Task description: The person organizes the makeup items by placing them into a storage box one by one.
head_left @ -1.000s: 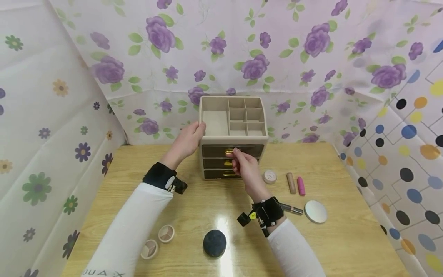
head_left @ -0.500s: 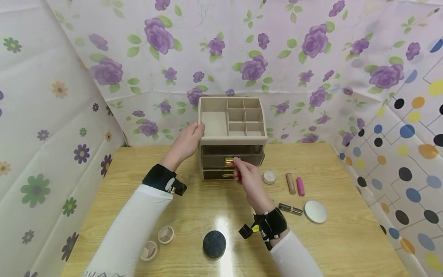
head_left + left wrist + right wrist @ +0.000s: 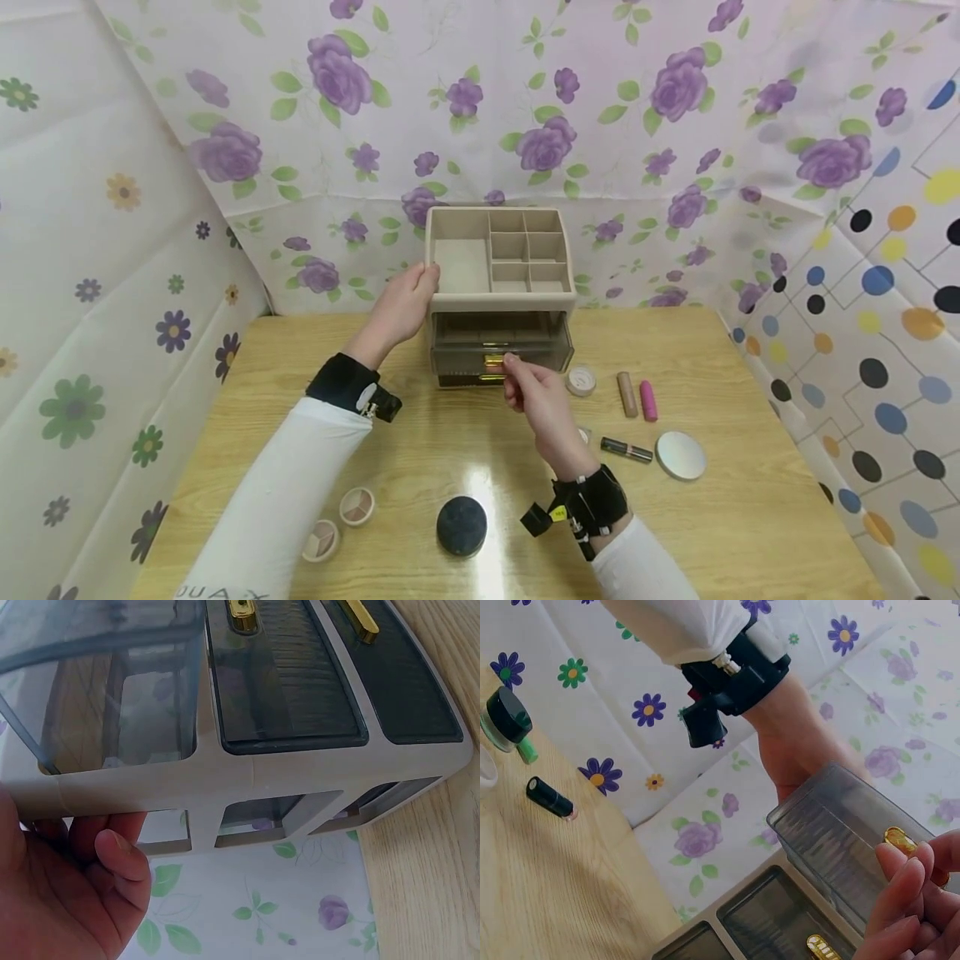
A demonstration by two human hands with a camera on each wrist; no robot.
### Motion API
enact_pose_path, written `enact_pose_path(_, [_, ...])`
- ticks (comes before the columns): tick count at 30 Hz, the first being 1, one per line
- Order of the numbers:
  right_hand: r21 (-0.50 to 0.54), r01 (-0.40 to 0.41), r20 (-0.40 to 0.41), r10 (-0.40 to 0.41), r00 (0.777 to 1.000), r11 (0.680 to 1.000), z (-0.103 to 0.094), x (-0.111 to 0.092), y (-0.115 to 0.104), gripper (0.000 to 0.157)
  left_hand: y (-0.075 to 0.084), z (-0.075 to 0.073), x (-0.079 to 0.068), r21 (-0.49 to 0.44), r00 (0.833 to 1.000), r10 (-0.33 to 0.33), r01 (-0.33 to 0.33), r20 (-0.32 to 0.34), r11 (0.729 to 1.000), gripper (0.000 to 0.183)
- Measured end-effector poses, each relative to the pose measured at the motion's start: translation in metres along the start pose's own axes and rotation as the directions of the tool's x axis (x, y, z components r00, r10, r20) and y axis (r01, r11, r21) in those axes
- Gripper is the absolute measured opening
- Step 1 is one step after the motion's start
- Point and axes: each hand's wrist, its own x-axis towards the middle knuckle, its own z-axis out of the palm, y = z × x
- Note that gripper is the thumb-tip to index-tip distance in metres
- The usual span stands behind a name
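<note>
A beige cosmetic organizer [image 3: 501, 302] with dark drawers stands at the back of the table. My left hand [image 3: 401, 307] grips its left side; in the left wrist view curled fingers of that hand [image 3: 90, 892] reach into an opening in the side wall. The top drawer [image 3: 456, 362], of smoky clear plastic, is pulled well out. Thumb and fingers of my right hand [image 3: 546, 408] pinch its gold handle [image 3: 901, 841]. The two lower drawers, one of them with a dark front [image 3: 289, 682], are closed. Nothing can be made out inside the pulled-out drawer.
Right of the organizer lie a small round pot [image 3: 581, 381], a tan tube [image 3: 627, 394], a pink tube [image 3: 648, 401], a dark lipstick tube [image 3: 626, 450] and a silvery round compact [image 3: 681, 455]. Nearer are a black-lidded jar [image 3: 461, 526] and two three-colour eyeshadow pots [image 3: 357, 506].
My right hand has drawn the top drawer toward me and slightly down in view, from closed to well out. The left hand has kept its grip on the organizer's side.
</note>
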Motion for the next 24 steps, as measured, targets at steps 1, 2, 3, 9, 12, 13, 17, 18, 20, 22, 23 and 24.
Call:
enact_pose_path(1, [-0.002,0.001,-0.004,-0.001,1.000,1.000,0.000,-0.001,0.000,0.044,0.000,0.000,0.000,0.002,1.000,-0.002,0.002,0.002,1.000,0.047])
enact_pose_path(2, [0.000,0.002,-0.005,-0.002,1.000,1.000,0.000,-0.003,0.001,0.043,0.000,0.000,0.000,0.002,1.000,-0.003,0.003,0.004,1.000,0.048])
enact_pose_path(3, [0.003,0.000,-0.006,0.000,1.000,1.000,0.000,-0.004,0.001,0.043,0.000,-0.001,0.000,0.003,1.000,-0.004,0.004,0.005,1.000,0.048])
enact_pose_path(9, [0.017,0.001,0.004,-0.001,1.000,1.000,-0.001,-0.012,0.004,0.042,0.001,-0.001,0.000,0.028,1.000,-0.009,0.009,0.009,1.000,0.049])
enact_pose_path(12, [0.017,-0.001,0.015,0.001,1.000,1.000,-0.001,-0.016,0.005,0.042,0.001,-0.001,-0.001,0.036,1.000,-0.010,0.009,0.014,0.999,0.049])
enact_pose_path(13, [0.020,-0.003,0.019,0.002,1.000,1.000,-0.001,-0.017,0.006,0.041,0.000,-0.001,-0.001,0.037,1.000,-0.009,0.009,0.015,0.999,0.049])
enact_pose_path(17, [0.018,0.002,0.028,-0.003,1.000,1.000,-0.001,-0.020,0.007,0.040,0.000,-0.002,0.000,0.040,1.000,-0.008,0.008,0.017,0.999,0.049])
enact_pose_path(18, [0.019,0.004,0.026,-0.005,1.000,1.000,-0.001,-0.021,0.007,0.038,0.000,-0.002,0.000,0.038,1.000,-0.008,0.007,0.016,0.999,0.049])
enact_pose_path(20, [0.020,0.003,0.021,-0.004,1.000,1.000,-0.001,-0.022,0.008,0.038,0.000,-0.002,0.000,0.038,1.000,-0.007,0.006,0.017,0.999,0.049])
enact_pose_path(22, [0.027,-0.005,0.014,0.004,1.000,1.000,-0.002,-0.023,0.008,0.037,0.001,-0.002,-0.001,0.035,1.000,-0.005,0.004,0.019,0.999,0.048])
enact_pose_path(23, [0.029,-0.006,0.010,0.006,1.000,1.000,-0.002,-0.023,0.008,0.037,0.001,-0.002,0.000,0.035,1.000,-0.003,0.003,0.020,0.999,0.048])
enact_pose_path(24, [0.030,-0.006,0.008,0.006,1.000,1.000,-0.002,-0.024,0.008,0.037,0.001,-0.002,0.000,0.035,1.000,-0.001,0.001,0.021,0.999,0.047])
